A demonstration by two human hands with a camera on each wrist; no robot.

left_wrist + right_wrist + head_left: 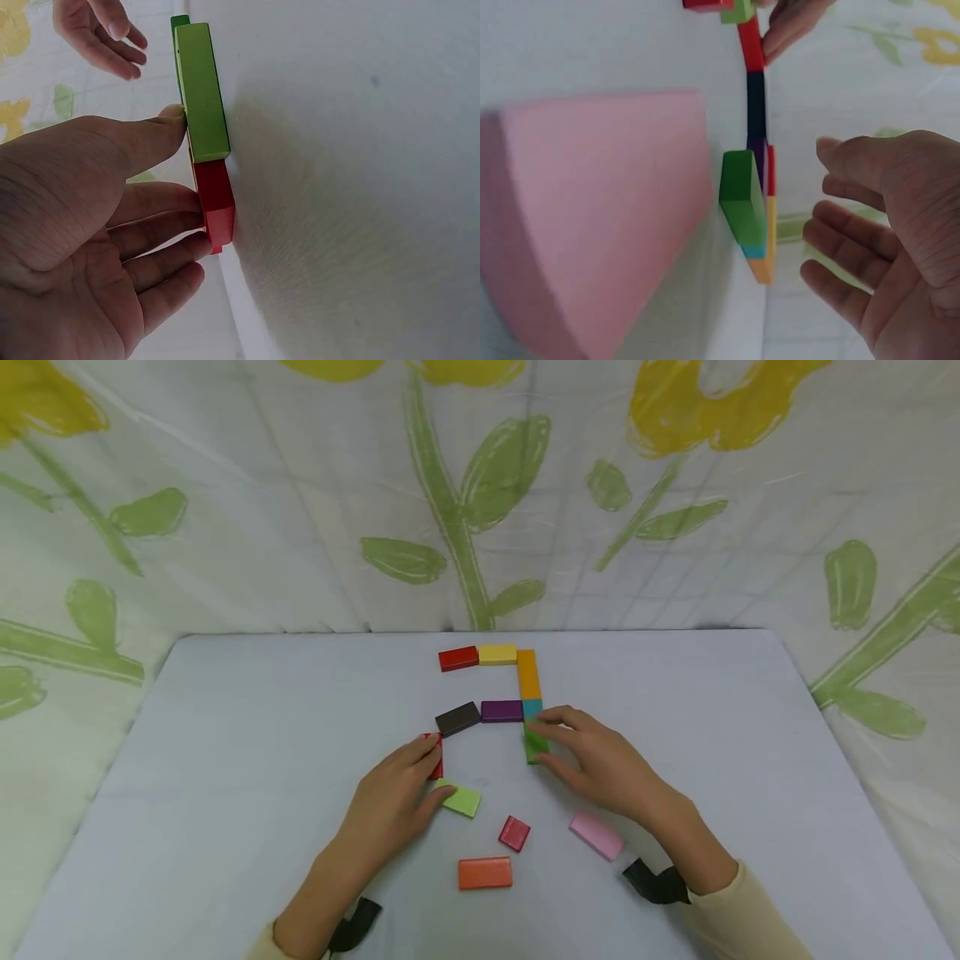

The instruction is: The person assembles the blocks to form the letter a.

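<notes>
My left hand (390, 797) reaches over two small blocks at the left of an arrangement. Its fingertips touch a red block (215, 196), and its thumb rests against the lime green block (204, 90). The fingers are only gently bent and wrap neither block. Over at the right, my right hand (600, 760) hovers by a green block (535, 745), fingers spread and holding nothing. In the right wrist view a gap shows between that hand (900, 240) and the green block (739, 187). Above the green block lie a blue block (532, 707) and an orange block (528, 675).
A red block (458, 658) and a yellow block (497, 655) form the top edge. Dark brown (458, 719) and purple (501, 712) blocks make a middle row. Nearer me lie loose red (514, 833), orange-red (485, 873) and pink (597, 835) blocks on the white table (225, 777).
</notes>
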